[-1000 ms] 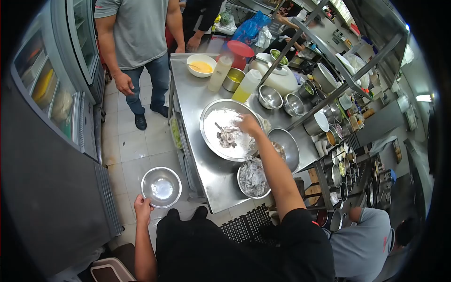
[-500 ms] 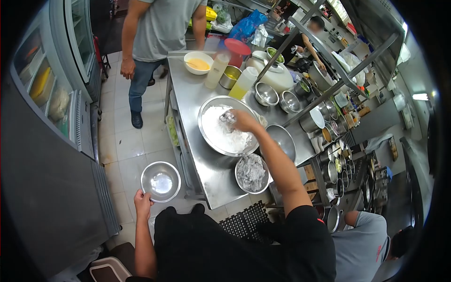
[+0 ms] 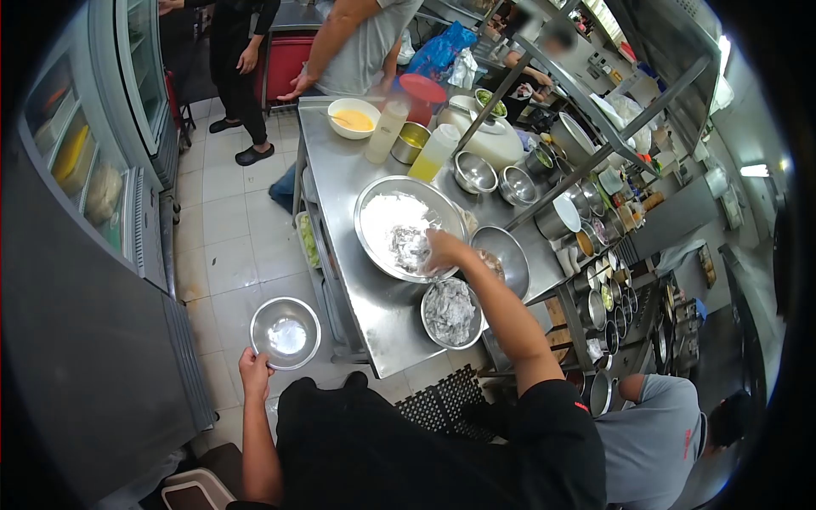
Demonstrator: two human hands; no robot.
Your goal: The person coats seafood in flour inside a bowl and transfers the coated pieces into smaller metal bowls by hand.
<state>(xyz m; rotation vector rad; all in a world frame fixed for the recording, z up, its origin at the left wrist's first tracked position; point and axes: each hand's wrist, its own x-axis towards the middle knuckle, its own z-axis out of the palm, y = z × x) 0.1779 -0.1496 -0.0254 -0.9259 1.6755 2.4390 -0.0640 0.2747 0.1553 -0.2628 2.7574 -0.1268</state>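
Note:
My left hand [image 3: 254, 371] grips the rim of a metal mixing bowl [image 3: 286, 333] over the floor, left of the table. Inside that bowl I see only shiny bare metal. My right hand [image 3: 444, 252] reaches into a wide metal basin [image 3: 367, 228] of white flour [image 3: 393, 212], its fingers closed around clumped, flour-coated pieces [image 3: 410, 247]; their kind is not clear, and the fingertips are partly hidden by them. Just below the basin, a smaller metal bowl [image 3: 427, 333] is heaped with greyish floured pieces [image 3: 450, 311]. Under my right forearm sits another metal bowl [image 3: 508, 252], partly covered.
On the steel table [image 3: 361, 314] stand a white bowl of yellow liquid [image 3: 354, 118], squeeze bottles [image 3: 435, 153], a small pot [image 3: 410, 142] and metal bowls [image 3: 475, 172]. Co-workers stand beyond the table and at the lower right [image 3: 650, 442]. A fridge [image 3: 93, 170] lines the left.
My right hand has moved toward the near side of the basin with the floured clump. The person beyond the table has bent and shifted right; another person's dark-clad legs now show behind.

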